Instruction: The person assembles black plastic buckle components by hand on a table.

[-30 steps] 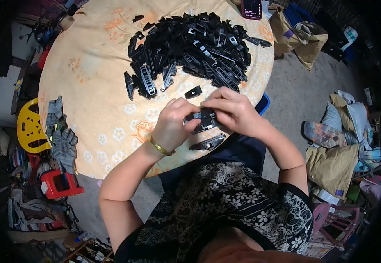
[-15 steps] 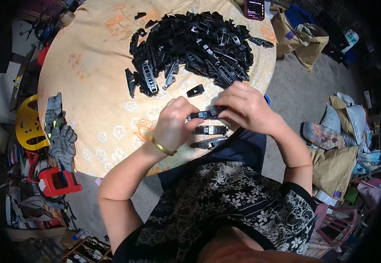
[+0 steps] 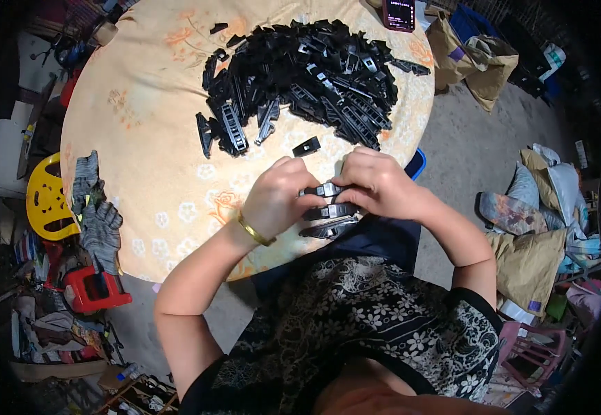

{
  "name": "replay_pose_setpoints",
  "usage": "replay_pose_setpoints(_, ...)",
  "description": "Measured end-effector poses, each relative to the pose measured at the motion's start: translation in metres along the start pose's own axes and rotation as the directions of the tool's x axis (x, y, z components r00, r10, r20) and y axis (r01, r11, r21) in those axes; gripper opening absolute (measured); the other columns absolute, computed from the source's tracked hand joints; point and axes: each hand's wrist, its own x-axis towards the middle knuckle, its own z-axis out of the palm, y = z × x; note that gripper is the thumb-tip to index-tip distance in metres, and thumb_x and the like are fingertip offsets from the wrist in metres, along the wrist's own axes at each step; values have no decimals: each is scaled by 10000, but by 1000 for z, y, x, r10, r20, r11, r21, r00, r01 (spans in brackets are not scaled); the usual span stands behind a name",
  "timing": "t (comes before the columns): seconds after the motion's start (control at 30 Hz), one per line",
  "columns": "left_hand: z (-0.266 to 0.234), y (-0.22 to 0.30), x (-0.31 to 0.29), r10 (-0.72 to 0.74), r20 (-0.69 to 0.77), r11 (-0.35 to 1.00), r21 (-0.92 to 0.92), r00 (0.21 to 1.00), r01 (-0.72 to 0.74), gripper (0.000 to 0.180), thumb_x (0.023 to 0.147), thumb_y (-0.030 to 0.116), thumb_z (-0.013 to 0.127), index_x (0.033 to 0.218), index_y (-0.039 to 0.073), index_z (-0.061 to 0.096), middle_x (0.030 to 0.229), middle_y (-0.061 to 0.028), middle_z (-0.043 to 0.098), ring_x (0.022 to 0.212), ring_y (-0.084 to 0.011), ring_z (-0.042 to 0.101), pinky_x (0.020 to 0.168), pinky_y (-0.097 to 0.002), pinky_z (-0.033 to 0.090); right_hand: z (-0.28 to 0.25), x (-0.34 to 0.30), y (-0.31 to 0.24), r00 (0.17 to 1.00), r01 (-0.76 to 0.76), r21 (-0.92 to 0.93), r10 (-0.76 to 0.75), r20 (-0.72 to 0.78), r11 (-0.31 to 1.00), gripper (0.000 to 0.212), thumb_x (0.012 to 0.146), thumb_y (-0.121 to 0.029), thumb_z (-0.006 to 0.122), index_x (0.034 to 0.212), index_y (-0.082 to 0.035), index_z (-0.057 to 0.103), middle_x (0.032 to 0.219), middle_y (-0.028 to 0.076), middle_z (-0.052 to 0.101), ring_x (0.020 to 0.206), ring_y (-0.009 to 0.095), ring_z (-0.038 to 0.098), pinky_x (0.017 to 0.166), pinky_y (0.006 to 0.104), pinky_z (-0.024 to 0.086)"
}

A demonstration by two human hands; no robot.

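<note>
Near the table's front edge, my left hand (image 3: 281, 196) and my right hand (image 3: 375, 185) grip a small black plastic part (image 3: 325, 190) from its two ends. Fingers and thumbs cover much of it. Just below lies a second black plastic part (image 3: 329, 211), close to my thumbs, and nearer to me a third, slimmer black piece (image 3: 329, 227). Beyond my hands a single black piece (image 3: 307, 146) with a small light spot lies apart. Farther off spreads a large heap of black plastic parts (image 3: 300, 76), some ladder-like with ribs.
A floral cloth covers the round table (image 3: 141, 138). At its far right edge rests a phone (image 3: 399, 14). On the left a grey knitted cloth (image 3: 96, 214) hangs by a yellow stool (image 3: 46, 197) and a red stool (image 3: 96, 289). Sacks (image 3: 529, 263) stand on the right.
My right hand has drawn slightly down and toward me, closing on the part's right end. Both hands now press it just above the second part.
</note>
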Motion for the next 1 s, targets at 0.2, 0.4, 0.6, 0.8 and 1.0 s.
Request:
replay_pose_setpoints(0.2, -19, -21, 15, 71, -279, 909, 414, 958, 54, 332, 748, 202, 755, 999, 7, 655, 909, -122, 613, 861, -310, 566, 794, -388, 458, 7, 24, 3, 976, 35, -242, -86, -202, 970, 219, 772, -167, 719, 941, -38, 666, 923, 83, 636, 858, 270, 585, 748, 349, 494)
replay_pose_setpoints(0.4, -20, -33, 15, -39, -348, 812, 535, 937, 232, 240, 809, 67, 637, 1044, 25, 615, 861, -144, 547, 834, -328, 558, 737, -411, 478, 24, 51, 14, 993, 42, -501, -90, -71, 865, 128, 732, -177, 655, 737, -52, 628, 820, 74, 631, 834, 251, 592, 677, 347, 485)
replay_pose_setpoints(0.6, -25, -22, 10, -199, -360, 866, 371, 912, 335, 319, 845, 102, 617, 1142, -12, 595, 802, -165, 613, 677, -318, 590, 654, -408, 496, 7, 27, -3, 996, -88, -515, 91, -19, 853, 259, 757, -283, 684, 651, -54, 624, 606, 86, 578, 635, 287, 603, 597, 391, 489)
replay_pose_setpoints(0.8, -19, -4, 3, -306, -120, 952, -62, 945, 300, 303, 863, 27, 557, 1161, -10, 597, 751, -154, 604, 664, -275, 589, 660, -344, 486, -19, 21, -9, 997, -73, -439, 63, -36, 895, 238, 785, -178, 673, 989, -53, 678, 904, 92, 648, 786, 278, 618, 695, 387, 512)
replay_pose_setpoints(1.0, -26, -16, 11, 43, -158, 905, 425, 986, 28, 275, 753, -3, 649, 1027, 22, 659, 884, -134, 609, 885, -316, 565, 816, -405, 459, -17, 16, 4, 974, 78, -257, -19, 224, 963, 331, 705, -49, 644, 1035, -37, 645, 1015, 79, 618, 936, 281, 568, 792, 363, 495)
